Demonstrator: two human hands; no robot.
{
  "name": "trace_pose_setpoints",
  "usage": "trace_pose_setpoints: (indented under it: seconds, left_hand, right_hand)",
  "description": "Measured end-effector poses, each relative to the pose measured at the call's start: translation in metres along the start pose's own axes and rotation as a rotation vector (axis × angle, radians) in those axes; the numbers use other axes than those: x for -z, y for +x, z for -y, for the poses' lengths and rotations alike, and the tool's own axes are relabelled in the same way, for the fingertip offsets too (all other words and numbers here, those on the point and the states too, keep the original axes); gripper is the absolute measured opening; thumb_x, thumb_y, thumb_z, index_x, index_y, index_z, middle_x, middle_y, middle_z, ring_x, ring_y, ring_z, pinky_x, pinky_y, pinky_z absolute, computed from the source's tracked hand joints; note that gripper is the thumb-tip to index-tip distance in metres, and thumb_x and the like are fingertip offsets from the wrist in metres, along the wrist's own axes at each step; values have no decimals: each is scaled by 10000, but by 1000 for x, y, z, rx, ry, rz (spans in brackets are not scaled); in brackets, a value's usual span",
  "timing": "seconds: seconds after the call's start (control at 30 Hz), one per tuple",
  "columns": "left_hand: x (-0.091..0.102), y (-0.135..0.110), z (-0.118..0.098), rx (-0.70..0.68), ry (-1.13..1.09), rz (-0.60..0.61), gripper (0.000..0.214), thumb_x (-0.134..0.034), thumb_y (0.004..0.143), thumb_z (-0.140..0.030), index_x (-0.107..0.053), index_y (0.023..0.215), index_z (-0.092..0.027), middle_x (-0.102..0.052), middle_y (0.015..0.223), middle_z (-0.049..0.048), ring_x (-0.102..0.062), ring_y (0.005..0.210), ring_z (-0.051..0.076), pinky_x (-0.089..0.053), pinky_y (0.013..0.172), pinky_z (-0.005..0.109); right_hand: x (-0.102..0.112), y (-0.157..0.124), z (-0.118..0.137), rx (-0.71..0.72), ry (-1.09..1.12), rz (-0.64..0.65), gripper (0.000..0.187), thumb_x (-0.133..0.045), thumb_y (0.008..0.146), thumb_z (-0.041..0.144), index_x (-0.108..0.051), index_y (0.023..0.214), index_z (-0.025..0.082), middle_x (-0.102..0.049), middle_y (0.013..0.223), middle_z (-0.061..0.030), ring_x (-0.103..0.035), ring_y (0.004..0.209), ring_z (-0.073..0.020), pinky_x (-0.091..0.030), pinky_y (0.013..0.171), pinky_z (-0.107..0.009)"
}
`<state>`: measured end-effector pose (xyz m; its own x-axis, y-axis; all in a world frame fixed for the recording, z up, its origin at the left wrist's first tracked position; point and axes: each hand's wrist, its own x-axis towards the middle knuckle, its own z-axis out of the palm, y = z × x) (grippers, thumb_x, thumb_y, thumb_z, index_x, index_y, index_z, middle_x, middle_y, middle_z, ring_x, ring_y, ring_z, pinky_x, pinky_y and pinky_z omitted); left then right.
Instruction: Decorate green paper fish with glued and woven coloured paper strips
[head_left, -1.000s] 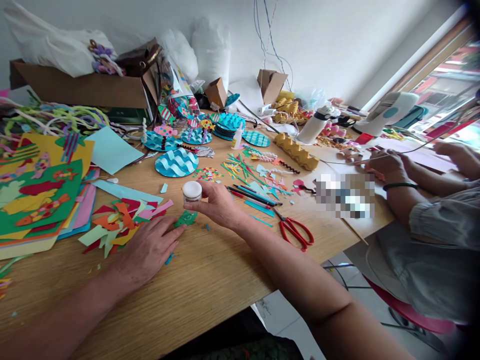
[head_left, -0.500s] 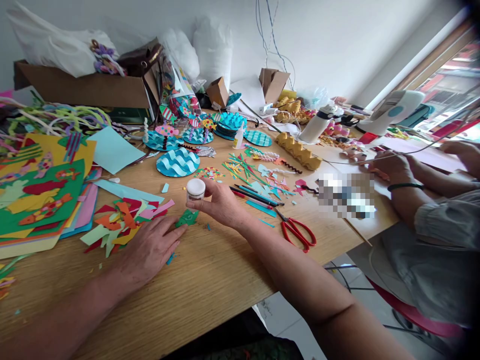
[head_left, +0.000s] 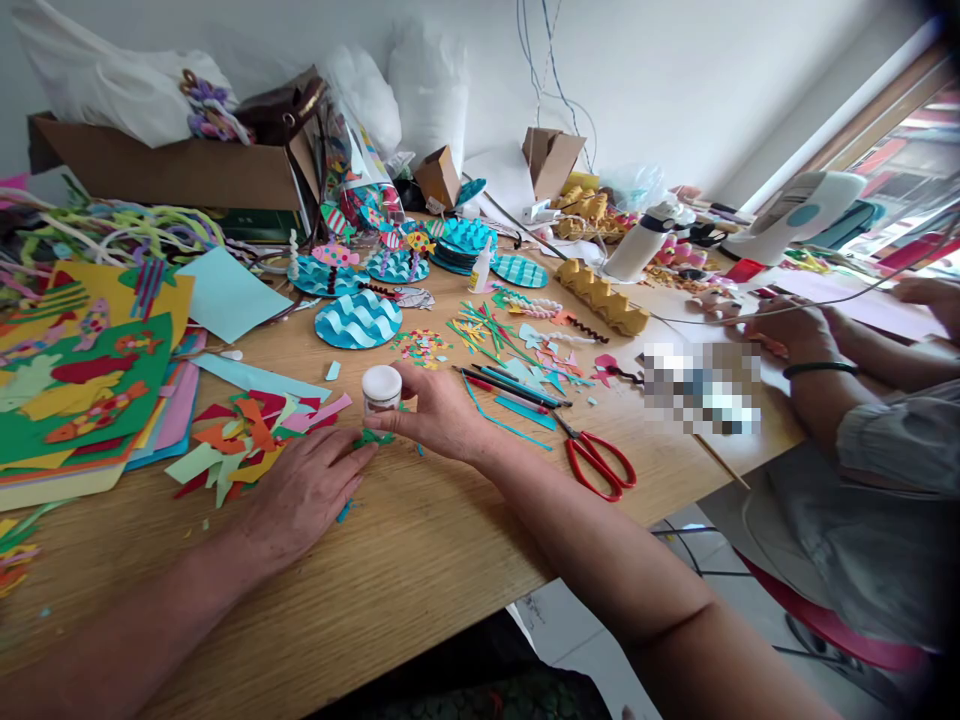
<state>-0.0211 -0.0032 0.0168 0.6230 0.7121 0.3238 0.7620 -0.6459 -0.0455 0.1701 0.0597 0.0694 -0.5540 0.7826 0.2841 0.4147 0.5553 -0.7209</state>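
Observation:
A small clear jar with a white lid (head_left: 382, 382) is gripped between the thumb and fingers of my right hand (head_left: 442, 412). Beneath it lies a small green piece of paper (head_left: 373, 437), now partly covered by the jar and fingers. My left hand (head_left: 311, 488) rests flat on the table, fingers stretched out, its fingertips at the edge of that green paper. Just beyond my left hand is a heap of coloured paper scraps (head_left: 251, 440). Right of my right hand lie several pencils (head_left: 514, 388) and red-handled scissors (head_left: 600, 465).
Blue wavy paper discs (head_left: 358, 320), a glue bottle (head_left: 481, 268) and thin paper strips (head_left: 487, 335) lie further back. Coloured sheets (head_left: 82, 400) are stacked at left. A yellow egg-carton strip (head_left: 601, 298) and white bottle (head_left: 637, 245) stand right. Another person's hands (head_left: 787, 330) work at far right.
My right hand has shifted slightly left and down with the jar, which now covers more of the green paper. My left hand stays nearly in place.

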Motion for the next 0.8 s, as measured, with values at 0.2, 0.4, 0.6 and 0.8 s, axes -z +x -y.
trace_pose_setpoints:
  seconds: [0.2, 0.4, 0.6, 0.8]
  left_hand:
    - [-1, 1, 0, 28, -14, -1, 323, -346, 883, -237, -592, 1088, -189, -619, 1067, 88, -537, 1016, 250, -467, 831, 408]
    - [-3, 0, 2, -21, -12, -18, 318, -328, 893, -240, -593, 1057, -181, -624, 1045, 80, -555, 977, 227, -468, 830, 390]
    - [-5, -2, 4, -15, -24, -11, 301, -348, 889, -249, -576, 1074, -182, -612, 1065, 81, -545, 998, 234, -464, 847, 407]
    - [-4, -1, 3, -20, -7, -32, 291, -360, 884, -233, -585, 1055, -161, -614, 1054, 93, -544, 991, 240, -471, 833, 401]
  right_hand:
    - [0, 0, 2, -3, 29, 28, 248, -666, 722, 344, -595, 859, 151, -615, 786, -3, -542, 718, -113, -381, 643, -217]
    - [1, -1, 2, 0, -16, 30, 241, -662, 724, 357, -596, 834, 153, -611, 769, 3, -532, 710, -112, -368, 639, -215]
    - [0, -1, 1, 5, 10, 21, 235, -663, 724, 351, -597, 849, 162, -610, 781, 7, -535, 711, -113, -370, 633, -216]
    - [0, -1, 1, 28, -2, 29, 240, -662, 727, 347, -599, 859, 156, -595, 752, 11, -525, 692, -112, -357, 618, -215]
